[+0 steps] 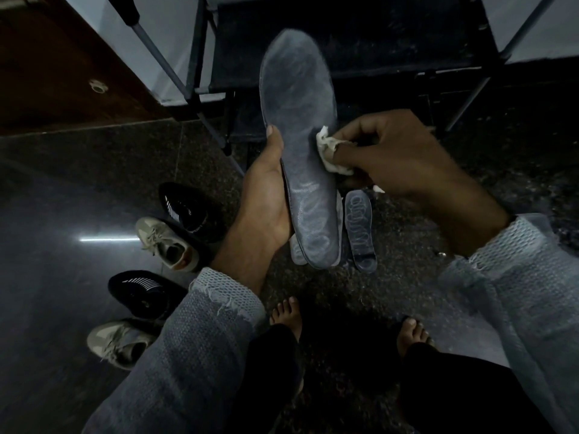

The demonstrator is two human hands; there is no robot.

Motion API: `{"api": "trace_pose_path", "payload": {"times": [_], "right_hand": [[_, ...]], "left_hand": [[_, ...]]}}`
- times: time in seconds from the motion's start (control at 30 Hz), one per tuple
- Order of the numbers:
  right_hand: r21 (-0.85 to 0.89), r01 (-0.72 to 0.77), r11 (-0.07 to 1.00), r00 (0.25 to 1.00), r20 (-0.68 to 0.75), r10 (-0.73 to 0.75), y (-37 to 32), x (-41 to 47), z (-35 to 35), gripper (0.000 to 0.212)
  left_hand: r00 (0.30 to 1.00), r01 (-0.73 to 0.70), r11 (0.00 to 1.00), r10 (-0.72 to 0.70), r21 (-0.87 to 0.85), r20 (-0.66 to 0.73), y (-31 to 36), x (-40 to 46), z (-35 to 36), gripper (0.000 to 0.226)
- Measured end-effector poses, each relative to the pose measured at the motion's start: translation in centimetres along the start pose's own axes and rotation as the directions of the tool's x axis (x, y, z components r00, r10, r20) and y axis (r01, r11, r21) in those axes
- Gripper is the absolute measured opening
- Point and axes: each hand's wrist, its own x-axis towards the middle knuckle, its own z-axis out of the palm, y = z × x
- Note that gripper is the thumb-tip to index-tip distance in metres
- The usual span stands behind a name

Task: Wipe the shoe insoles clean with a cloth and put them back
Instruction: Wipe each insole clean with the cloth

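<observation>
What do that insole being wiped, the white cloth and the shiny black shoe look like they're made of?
The insole in the left hand looks like grey foam with a matte fabric top: it stands stiffly, and its surface is dull and faintly scuffed. The cloth pinched by the right hand crumples softly, so thin cotton or tissue; I cannot tell which. The black shoe seems patent leather or glossy synthetic, given its sharp reflections.

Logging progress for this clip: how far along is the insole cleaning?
Done: insoles are out of the shoes. In hand: the left hand holds a long grey insole while the right hand presses a crumpled white cloth on it. Left: other grey insoles on the floor; none returned to the four shoes.
</observation>
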Motion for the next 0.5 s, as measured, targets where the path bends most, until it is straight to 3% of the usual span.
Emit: {"api": "trace_pose_path", "payload": {"times": [0.1,0.37,0.5], "right_hand": [[-0.005,-0.015,1.0,1.0,0.01,0.015,0.18,0.14,0.17,0.009],[-0.061,0.126,0.99,0.984,-0.119,-0.133,0.25,0.48,0.15,0.009],[-0.246,0.194,0.95,0.961,-0.145,-0.234,0.59,0.61,0.49,0.009]], "left_hand": [[1.0,-0.008,1.0,0.008,0.009,-0.002,0.06,0.06,-0.17,0.054],[0.999,0.002,0.999,-0.005,0.051,0.052,-0.69,0.51,-0.11,0.046],[0.999,-0.003,0.999,0.0,0.05,0.05,-0.69,0.72,-0.37,0.05]]}}
